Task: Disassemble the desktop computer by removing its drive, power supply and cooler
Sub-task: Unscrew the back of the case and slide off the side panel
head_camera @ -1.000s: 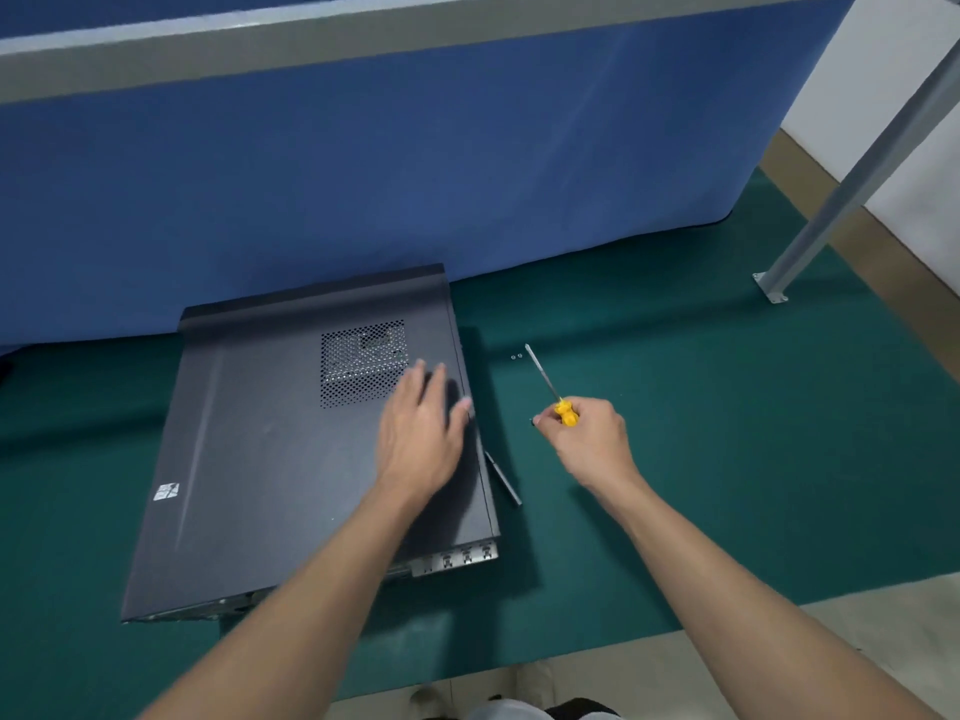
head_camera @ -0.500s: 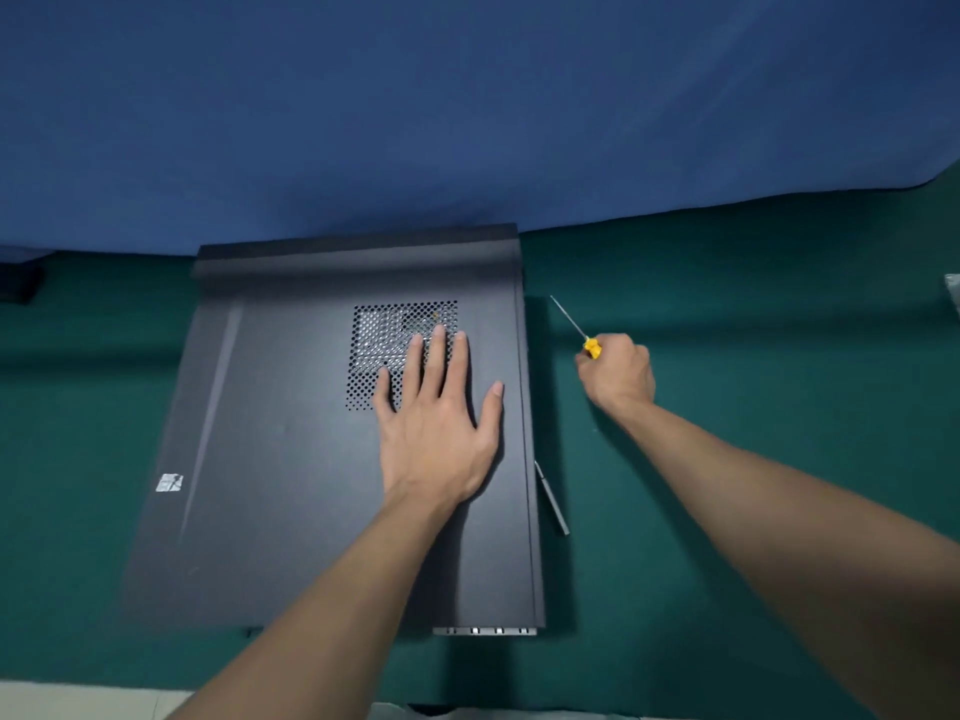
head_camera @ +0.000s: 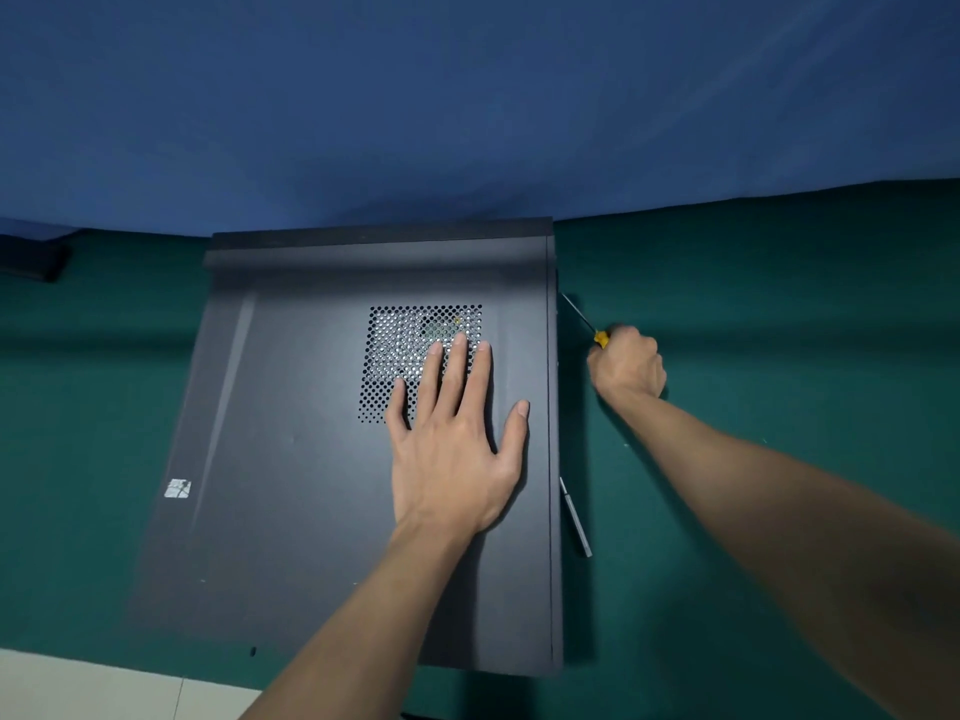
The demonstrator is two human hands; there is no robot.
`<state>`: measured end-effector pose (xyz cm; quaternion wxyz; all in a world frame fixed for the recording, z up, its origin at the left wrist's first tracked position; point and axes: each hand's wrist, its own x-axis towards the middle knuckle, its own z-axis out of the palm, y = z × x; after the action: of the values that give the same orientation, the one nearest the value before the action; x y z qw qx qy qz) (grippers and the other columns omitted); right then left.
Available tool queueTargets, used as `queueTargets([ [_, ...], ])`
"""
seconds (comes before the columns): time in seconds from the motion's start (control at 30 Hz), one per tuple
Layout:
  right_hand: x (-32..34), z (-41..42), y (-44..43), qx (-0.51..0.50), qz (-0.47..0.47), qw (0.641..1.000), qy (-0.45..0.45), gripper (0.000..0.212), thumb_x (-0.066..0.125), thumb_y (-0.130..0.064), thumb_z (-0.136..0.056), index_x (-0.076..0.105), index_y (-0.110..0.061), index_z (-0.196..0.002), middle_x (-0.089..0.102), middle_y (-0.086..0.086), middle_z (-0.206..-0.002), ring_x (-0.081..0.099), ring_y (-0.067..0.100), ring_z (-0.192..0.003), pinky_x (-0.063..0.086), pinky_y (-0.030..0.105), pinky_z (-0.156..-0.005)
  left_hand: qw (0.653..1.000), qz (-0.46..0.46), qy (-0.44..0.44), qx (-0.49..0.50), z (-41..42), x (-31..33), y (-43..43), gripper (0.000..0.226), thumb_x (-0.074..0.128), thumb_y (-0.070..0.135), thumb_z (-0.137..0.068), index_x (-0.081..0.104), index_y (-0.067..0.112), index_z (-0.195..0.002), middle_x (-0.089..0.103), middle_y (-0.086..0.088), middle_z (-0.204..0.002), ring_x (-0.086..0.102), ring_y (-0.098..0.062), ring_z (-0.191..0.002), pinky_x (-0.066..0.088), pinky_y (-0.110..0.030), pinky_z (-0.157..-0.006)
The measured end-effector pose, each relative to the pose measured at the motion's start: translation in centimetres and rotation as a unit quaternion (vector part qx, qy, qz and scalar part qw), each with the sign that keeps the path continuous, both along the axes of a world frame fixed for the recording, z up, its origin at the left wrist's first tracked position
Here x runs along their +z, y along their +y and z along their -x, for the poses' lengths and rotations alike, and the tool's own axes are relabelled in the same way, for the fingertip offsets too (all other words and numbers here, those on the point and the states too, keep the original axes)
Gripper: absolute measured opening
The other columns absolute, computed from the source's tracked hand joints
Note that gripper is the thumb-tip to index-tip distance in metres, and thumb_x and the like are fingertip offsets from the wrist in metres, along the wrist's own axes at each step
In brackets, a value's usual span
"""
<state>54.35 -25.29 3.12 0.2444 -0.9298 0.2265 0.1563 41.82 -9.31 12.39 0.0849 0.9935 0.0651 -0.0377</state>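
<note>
Your left hand (head_camera: pixel 452 459), grip apart, presses the computer case (head_camera: pixel 291 511); right of it — right hand (head_camera: pixel 626 363) clamps a screwdriver (head_camera: pixel 600 339).

You will find no legible text, brand or number anywhere in view. The only marking is a small silvery sticker (head_camera: pixel 177 488) on the upward-facing panel of the computer case (head_camera: pixel 291 459) (near its left edge). Its print is too blurred and too small for you to read.
</note>
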Motion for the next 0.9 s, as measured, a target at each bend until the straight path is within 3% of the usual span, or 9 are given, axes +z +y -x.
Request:
queueTargets([
  [0.13,0.7,2.0,-0.6,-0.025,-0.066,0.997,-0.020,0.024,0.055,-0.032,-0.088,0.054,-0.011,-0.099,0.062,0.015,-0.097,0.054,0.035,-0.081,0.044,0.036,-0.072,1.000,-0.001,-0.001,0.000,0.0,0.0,0.0,0.068,0.017,0.063,-0.096,0.019,0.030,-0.155,0.009,0.010,-0.163,-0.001,-0.008,-0.150,0.005,-0.046,-0.120],
  [0.23,0.9,5.7,-1.3,-0.012,-0.103,0.993,-0.054,0.023,0.049,-0.027,-0.092,0.050,-0.009,-0.106,0.059,0.015,-0.101,0.054,0.036,-0.089,0.044,0.039,-0.076,1.000,0.002,-0.010,0.001,0.0,-0.1,-0.1,0.068,0.017,0.063,-0.095,0.020,0.030,-0.155,0.010,0.010,-0.163,-0.001,-0.008,-0.150,0.002,-0.044,-0.120],
  [0.37,0.1,11.4,-2.7,0.071,-0.065,0.992,-0.080,0.018,0.048,-0.018,-0.097,0.053,-0.003,-0.106,0.052,0.015,-0.107,0.053,0.036,-0.093,0.044,0.046,-0.082,1.000,0.007,-0.016,0.003,0.0,-0.2,-0.1,0.068,0.016,0.064,-0.095,0.019,0.031,-0.154,0.009,0.011,-0.163,-0.002,-0.007,-0.149,0.001,-0.044,-0.120],
  [0.53,-0.7,15.0,-3.2,0.152,0.022,0.986,-0.065,0.021,0.052,-0.019,-0.097,0.058,-0.004,-0.110,0.056,0.012,-0.109,0.049,0.028,-0.101,0.043,0.037,-0.083,1.000,0.013,-0.016,0.000,0.1,-0.2,-0.1,0.069,0.016,0.064,-0.095,0.016,0.031,-0.155,0.006,0.011,-0.163,-0.003,-0.008,-0.149,-0.001,-0.045,-0.120],
  [0.77,1.8,14.6,-2.6,0.179,0.059,0.982,0.006,0.025,0.055,-0.013,-0.089,0.054,-0.003,-0.111,0.053,0.016,-0.114,0.047,0.034,-0.108,0.041,0.040,-0.088,0.998,0.045,-0.033,-0.011,0.2,-0.1,0.3,0.068,0.023,0.062,-0.095,0.025,0.027,-0.153,0.015,0.007,-0.162,0.003,-0.009,-0.150,-0.001,-0.045,-0.119],
  [0.9,4.6,15.5,-1.5,0.116,0.001,0.993,-0.036,0.024,0.051,-0.010,-0.090,0.059,-0.003,-0.112,0.055,0.016,-0.112,0.050,0.036,-0.107,0.044,0.040,-0.086,0.994,0.089,-0.050,-0.032,0.5,0.1,1.1,0.057,0.041,0.050,-0.098,0.038,0.022,-0.149,0.026,0.006,-0.160,0.012,-0.008,-0.148,0.000,-0.042,-0.120],
])
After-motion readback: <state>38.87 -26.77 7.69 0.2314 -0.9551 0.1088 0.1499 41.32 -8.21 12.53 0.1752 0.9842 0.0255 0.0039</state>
